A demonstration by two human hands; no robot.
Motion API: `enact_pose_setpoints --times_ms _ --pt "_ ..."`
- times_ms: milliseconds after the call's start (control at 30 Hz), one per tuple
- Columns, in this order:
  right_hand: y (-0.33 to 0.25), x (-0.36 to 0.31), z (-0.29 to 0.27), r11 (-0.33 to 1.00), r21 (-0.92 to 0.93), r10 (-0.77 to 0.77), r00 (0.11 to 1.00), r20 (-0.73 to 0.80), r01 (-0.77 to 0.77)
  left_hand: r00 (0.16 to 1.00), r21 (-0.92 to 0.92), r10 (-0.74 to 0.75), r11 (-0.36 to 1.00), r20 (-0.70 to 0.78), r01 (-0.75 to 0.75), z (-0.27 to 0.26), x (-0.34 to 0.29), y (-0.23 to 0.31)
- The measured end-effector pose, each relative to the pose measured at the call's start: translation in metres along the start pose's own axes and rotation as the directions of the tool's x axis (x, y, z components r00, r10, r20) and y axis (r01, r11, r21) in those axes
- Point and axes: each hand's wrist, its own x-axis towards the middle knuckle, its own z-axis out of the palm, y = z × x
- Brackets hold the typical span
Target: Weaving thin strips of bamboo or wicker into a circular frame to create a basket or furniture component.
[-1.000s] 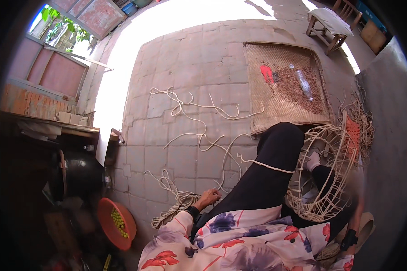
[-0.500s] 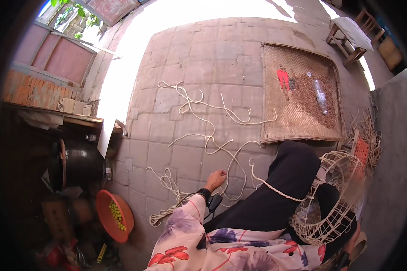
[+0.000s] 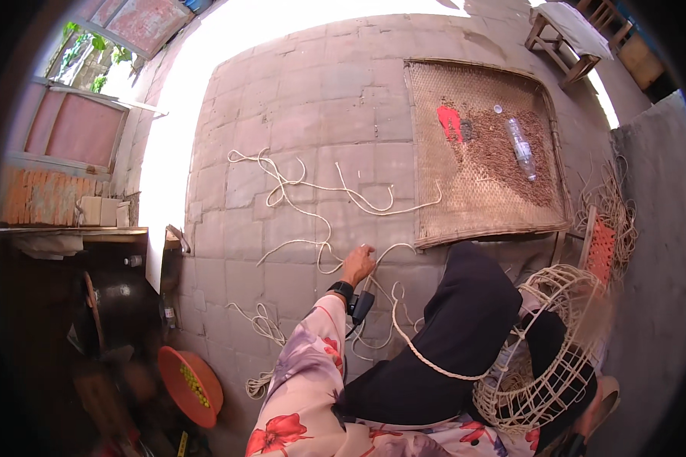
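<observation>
Left hand (image 3: 358, 265) stretched low over pale cords (image 3: 286, 181) strewn on grey paving (image 3: 297, 114), fingers bent – whether they pinch one, I cannot tell. An open-mesh basket (image 3: 511, 415) sits right of the black-trousered left leg (image 3: 465, 320). The right hand is obscured near it, grip unclear – crossing loops could snag if tugged quickly.

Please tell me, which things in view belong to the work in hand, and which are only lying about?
Probably in the work:
loose cords near the left hand
openwork basket
twisted rope leading to it

Seemingly just lying about:
woven tray with a plastic bottle
orange basin with small fruits
cloth-covered bench
</observation>
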Motion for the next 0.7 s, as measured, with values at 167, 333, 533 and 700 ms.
enact_pose_setpoints --times_ms 167,333,533,700 --pt "0.012 0.013 -0.015 0.998 -0.046 -0.04 0.997 -0.061 0.037 0.993 0.183 0.115 0.977 -0.041 -0.106 0.003 0.053 0.028" --pt "0.009 0.006 -0.008 0.991 0.113 0.1 0.967 -0.233 -0.075 0.985 0.136 0.149 0.981 -0.092 -0.136 0.012 0.106 0.036" --pt "0.003 0.007 0.005 0.975 0.173 0.183 0.947 -0.264 -0.14 0.991 0.268 0.088 0.962 -0.1 -0.058 0.018 0.128 0.042" --pt "0.008 0.012 -0.011 0.971 0.167 0.211 0.945 -0.249 -0.172 0.983 0.394 0.09 0.919 -0.16 -0.02 0.044 0.087 0.058"
